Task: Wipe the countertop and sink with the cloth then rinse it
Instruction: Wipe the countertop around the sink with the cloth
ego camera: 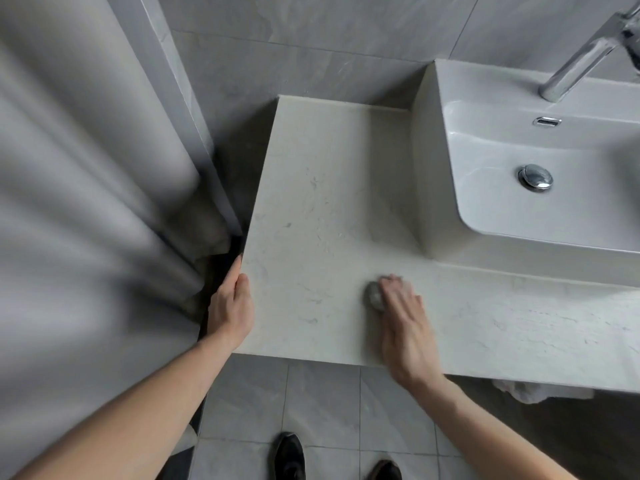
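A pale marbled countertop [322, 188] fills the middle of the head view. My right hand [405, 323] lies flat near its front edge, fingers fairly straight and blurred, pressing a small grey cloth [373, 296] that shows at the fingers' left side. My left hand [231, 308] holds the counter's left edge, thumb on top and fingers curled down the side. A white sink [512, 209] stands on the counter at the right, with a chrome drain plug [535, 177] in its bowl.
A chrome tap [581, 60] rises at the sink's back right. A grey shower curtain [79, 202] hangs close on the left. Grey wall tiles are behind, grey floor tiles and two dark shoes [291, 455] below. Something white [540, 391] hangs under the counter's front.
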